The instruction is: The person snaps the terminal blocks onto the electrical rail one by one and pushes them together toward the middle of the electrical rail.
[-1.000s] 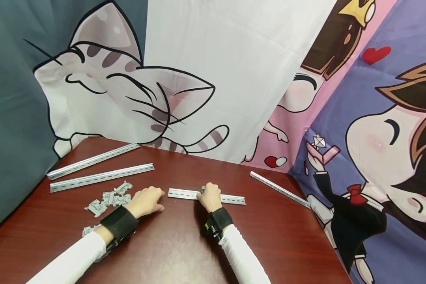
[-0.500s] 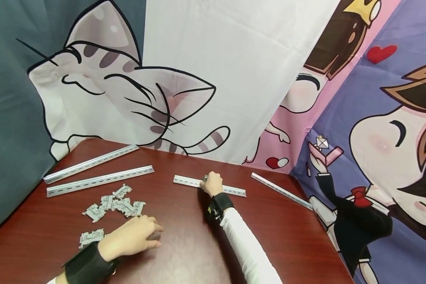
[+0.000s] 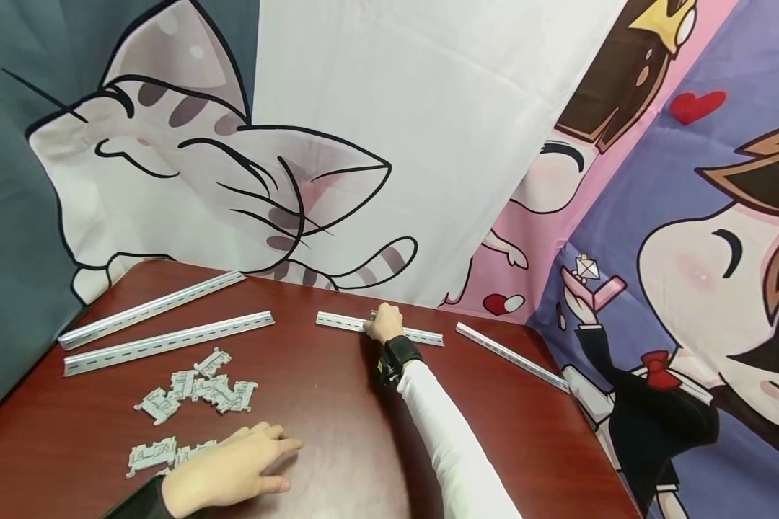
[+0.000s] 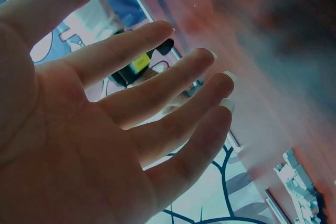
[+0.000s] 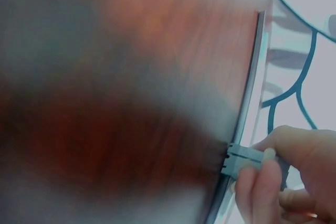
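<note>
My right hand (image 3: 386, 324) pinches grey terminal blocks (image 5: 242, 160) between thumb and fingers, on a short slotted metal DIN rail (image 3: 423, 336). In the right wrist view the blocks straddle that rail; whether they are clipped on cannot be seen. Toward the front of the table, my left hand (image 3: 230, 465) hovers with spread, relaxed fingers and holds nothing. Its palm and fingers (image 4: 152, 95) fill much of the left wrist view. Partly behind it lie a couple of loose grey terminal blocks (image 3: 152, 454). Several more terminal blocks (image 3: 214, 393) form a loose cluster farther back.
Two longer slotted rails (image 3: 169, 342) lie side by side at the back left. Another rail (image 3: 513, 357) rests slantwise at the right edge of the brown table (image 3: 337, 411). Printed cloth (image 3: 428, 144) hangs close behind the table.
My left hand has drawn back toward the front left, uncovering terminal blocks. My right hand has pushed the short rail farther back on the table, keeping its pinch on the blocks.
</note>
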`<action>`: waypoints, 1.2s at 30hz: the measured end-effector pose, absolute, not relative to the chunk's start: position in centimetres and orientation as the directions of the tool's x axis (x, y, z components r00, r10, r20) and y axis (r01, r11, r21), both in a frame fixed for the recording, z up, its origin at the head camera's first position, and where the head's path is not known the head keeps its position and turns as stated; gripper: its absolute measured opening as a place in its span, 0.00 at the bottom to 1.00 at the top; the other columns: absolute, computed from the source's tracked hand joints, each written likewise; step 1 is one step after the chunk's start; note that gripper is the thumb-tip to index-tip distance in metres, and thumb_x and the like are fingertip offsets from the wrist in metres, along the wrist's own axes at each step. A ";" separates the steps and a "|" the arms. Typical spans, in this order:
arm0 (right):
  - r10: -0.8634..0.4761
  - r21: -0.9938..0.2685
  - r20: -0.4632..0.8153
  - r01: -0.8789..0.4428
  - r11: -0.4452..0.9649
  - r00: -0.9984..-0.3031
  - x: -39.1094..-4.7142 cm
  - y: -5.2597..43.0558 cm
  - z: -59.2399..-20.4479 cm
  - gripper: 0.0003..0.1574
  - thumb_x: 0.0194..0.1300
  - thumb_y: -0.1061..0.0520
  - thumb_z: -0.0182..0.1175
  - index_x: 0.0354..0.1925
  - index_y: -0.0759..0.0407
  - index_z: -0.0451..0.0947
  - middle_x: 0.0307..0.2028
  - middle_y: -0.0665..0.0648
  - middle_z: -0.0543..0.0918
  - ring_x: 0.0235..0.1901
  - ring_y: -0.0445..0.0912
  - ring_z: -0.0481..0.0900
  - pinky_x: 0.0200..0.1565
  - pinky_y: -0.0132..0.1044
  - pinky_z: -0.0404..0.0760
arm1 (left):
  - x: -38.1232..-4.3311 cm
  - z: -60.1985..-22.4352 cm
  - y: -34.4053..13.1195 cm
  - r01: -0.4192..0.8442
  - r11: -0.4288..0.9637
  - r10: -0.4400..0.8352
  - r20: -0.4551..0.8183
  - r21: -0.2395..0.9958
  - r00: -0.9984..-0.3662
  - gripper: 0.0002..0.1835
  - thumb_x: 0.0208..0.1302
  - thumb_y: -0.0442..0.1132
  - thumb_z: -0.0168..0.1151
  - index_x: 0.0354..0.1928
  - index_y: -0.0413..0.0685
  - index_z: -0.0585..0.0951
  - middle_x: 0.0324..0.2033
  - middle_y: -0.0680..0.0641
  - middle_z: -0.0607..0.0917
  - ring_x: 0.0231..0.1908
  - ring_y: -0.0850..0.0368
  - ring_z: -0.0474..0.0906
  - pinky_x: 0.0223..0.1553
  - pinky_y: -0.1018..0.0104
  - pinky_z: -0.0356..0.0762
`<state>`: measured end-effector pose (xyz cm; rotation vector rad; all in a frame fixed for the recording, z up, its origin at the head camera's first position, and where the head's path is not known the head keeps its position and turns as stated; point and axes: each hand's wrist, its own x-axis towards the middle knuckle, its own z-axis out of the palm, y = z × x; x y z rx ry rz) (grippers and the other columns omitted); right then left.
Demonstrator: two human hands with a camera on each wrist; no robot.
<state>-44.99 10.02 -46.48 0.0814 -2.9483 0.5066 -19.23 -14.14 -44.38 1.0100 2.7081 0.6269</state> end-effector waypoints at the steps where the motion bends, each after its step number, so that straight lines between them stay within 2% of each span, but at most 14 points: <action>1: -0.031 -0.330 0.147 -0.079 0.941 -0.989 -45.0 10.1 -46.7 0.14 0.52 0.54 0.70 0.20 0.63 0.83 0.19 0.58 0.84 0.27 0.56 0.85 0.36 0.41 0.83 | -18.9 -44.6 -14.0 0.582 0.683 0.659 -0.029 0.441 -0.751 0.29 0.58 0.59 0.63 0.56 0.50 0.80 0.44 0.50 0.81 0.47 0.50 0.77 0.45 0.48 0.74; 7: -0.038 -0.294 0.156 -0.083 0.952 -0.987 -45.5 10.9 -47.8 0.15 0.51 0.53 0.71 0.23 0.64 0.83 0.23 0.62 0.85 0.29 0.57 0.84 0.37 0.43 0.83 | -17.4 -45.8 -13.2 0.574 0.682 0.678 -0.098 0.453 -0.729 0.27 0.60 0.55 0.64 0.58 0.52 0.78 0.47 0.48 0.81 0.50 0.50 0.76 0.51 0.46 0.74; 11: -0.051 -0.275 0.176 -0.099 0.956 -0.983 -46.1 11.4 -47.8 0.16 0.49 0.52 0.72 0.23 0.65 0.83 0.25 0.64 0.85 0.32 0.58 0.85 0.41 0.45 0.83 | -16.8 -46.6 -12.6 0.575 0.705 0.664 -0.100 0.416 -0.741 0.31 0.59 0.57 0.63 0.61 0.50 0.75 0.55 0.41 0.78 0.56 0.42 0.74 0.51 0.44 0.73; 16: -0.054 -0.285 0.136 -0.091 0.954 -0.989 -47.0 12.1 -47.3 0.15 0.51 0.53 0.71 0.18 0.62 0.84 0.20 0.59 0.85 0.32 0.56 0.85 0.44 0.44 0.82 | -16.1 -47.6 -11.5 0.460 0.765 0.598 -0.230 0.451 -0.768 0.44 0.55 0.68 0.59 0.67 0.47 0.69 0.68 0.34 0.65 0.69 0.32 0.58 0.61 0.35 0.61; 21: -0.047 -0.291 0.129 -0.083 0.953 -0.991 -47.5 12.6 -46.8 0.14 0.50 0.53 0.72 0.19 0.62 0.83 0.22 0.61 0.86 0.34 0.57 0.85 0.45 0.47 0.82 | -15.5 -48.5 -10.6 0.451 0.793 0.577 -0.268 0.410 -0.771 0.45 0.55 0.68 0.57 0.67 0.46 0.69 0.69 0.34 0.63 0.71 0.32 0.54 0.63 0.36 0.59; 27: -0.021 -0.314 0.109 -0.054 0.948 -0.994 -47.5 12.9 -46.4 0.16 0.53 0.55 0.70 0.17 0.64 0.82 0.22 0.62 0.86 0.34 0.58 0.85 0.46 0.47 0.82 | -14.9 -48.6 -10.2 0.473 0.801 0.572 -0.235 0.367 -0.786 0.44 0.55 0.67 0.58 0.67 0.45 0.70 0.68 0.34 0.65 0.69 0.32 0.57 0.63 0.37 0.61; 31: -0.026 -0.349 0.138 -0.074 0.934 -0.990 -47.1 13.3 -46.3 0.20 0.55 0.54 0.69 0.12 0.61 0.78 0.18 0.61 0.85 0.28 0.58 0.85 0.41 0.46 0.82 | -14.8 -48.1 -10.2 0.460 0.803 0.566 -0.240 0.379 -0.789 0.45 0.52 0.67 0.61 0.67 0.47 0.70 0.68 0.35 0.66 0.70 0.33 0.58 0.63 0.38 0.60; 36: -0.059 -0.345 0.243 -0.143 0.928 -0.968 -45.3 14.3 -46.0 0.33 0.57 0.49 0.68 0.07 0.54 0.61 0.12 0.61 0.76 0.20 0.57 0.79 0.28 0.45 0.76 | -14.9 -47.5 -10.1 0.443 0.811 0.552 -0.248 0.382 -0.796 0.46 0.48 0.66 0.65 0.67 0.49 0.70 0.69 0.38 0.66 0.71 0.37 0.57 0.65 0.41 0.60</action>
